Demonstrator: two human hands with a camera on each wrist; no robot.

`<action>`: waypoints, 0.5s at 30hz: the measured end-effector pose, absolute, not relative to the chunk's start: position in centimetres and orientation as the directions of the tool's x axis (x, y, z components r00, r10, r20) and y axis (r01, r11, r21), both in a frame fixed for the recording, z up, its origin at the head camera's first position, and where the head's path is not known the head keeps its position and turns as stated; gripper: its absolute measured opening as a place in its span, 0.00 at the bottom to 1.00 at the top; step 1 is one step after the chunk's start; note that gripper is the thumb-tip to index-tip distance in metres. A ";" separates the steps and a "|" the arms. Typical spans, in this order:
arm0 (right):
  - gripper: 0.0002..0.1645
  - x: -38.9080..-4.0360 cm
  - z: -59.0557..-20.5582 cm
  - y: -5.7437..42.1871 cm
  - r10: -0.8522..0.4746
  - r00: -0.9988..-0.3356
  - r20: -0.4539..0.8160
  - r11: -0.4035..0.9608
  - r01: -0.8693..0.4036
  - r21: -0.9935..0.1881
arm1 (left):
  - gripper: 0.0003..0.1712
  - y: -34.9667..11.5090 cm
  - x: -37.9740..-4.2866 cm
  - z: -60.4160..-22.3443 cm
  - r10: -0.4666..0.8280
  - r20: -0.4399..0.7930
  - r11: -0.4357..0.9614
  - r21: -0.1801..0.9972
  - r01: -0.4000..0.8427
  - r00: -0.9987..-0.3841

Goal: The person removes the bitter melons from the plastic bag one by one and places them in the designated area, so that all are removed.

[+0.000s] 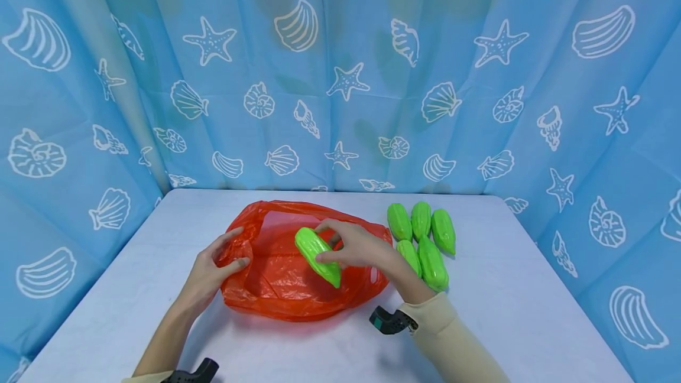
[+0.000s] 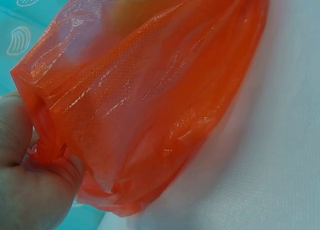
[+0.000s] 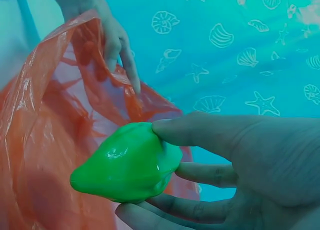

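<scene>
A red plastic bag (image 1: 276,310) lies with its mouth spread wide on the table. My left hand (image 1: 209,269) grips the bag's left rim; the left wrist view shows thumb and fingers bunching the red plastic (image 2: 50,140). Over the bag's mouth, my right hand (image 1: 355,244) holds a bright green toy vegetable (image 1: 315,252), glossy and ribbed, with one pointed end. In the right wrist view the thumb is on one side of the toy vegetable (image 3: 125,162) and the fingers on the other, its tip pointing away from the palm.
Several matching green toy vegetables (image 1: 432,262) lie grouped on the white table (image 1: 495,288), right of the bag. A blue curtain (image 1: 330,46) with shell and starfish prints hangs behind and along the sides. Dark wrist devices (image 1: 391,320) sit at both cuffs.
</scene>
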State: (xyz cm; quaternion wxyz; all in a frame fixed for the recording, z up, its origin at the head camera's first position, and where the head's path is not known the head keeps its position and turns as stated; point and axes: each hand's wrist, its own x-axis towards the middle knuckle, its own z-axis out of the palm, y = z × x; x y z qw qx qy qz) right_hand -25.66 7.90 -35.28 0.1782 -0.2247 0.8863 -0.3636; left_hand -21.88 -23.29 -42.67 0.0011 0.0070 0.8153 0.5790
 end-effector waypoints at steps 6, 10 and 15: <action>0.38 -24.9 -35.3 10.0 -0.511 -0.850 -0.130 0.620 -0.260 -0.740 | 0.44 -23.3 -21.9 -42.7 0.019 0.012 0.320 0.947 0.017 -1.000; 0.36 -24.6 -35.4 11.5 -0.502 -0.858 -0.108 0.617 -0.268 -0.740 | 0.44 -23.3 -21.9 -42.7 0.018 0.009 0.320 0.947 0.014 -1.000; 0.35 -24.4 -35.3 13.2 -0.494 -0.863 -0.108 0.613 -0.257 -0.747 | 0.44 -23.3 -21.9 -42.8 0.015 0.005 0.320 0.947 0.009 -1.000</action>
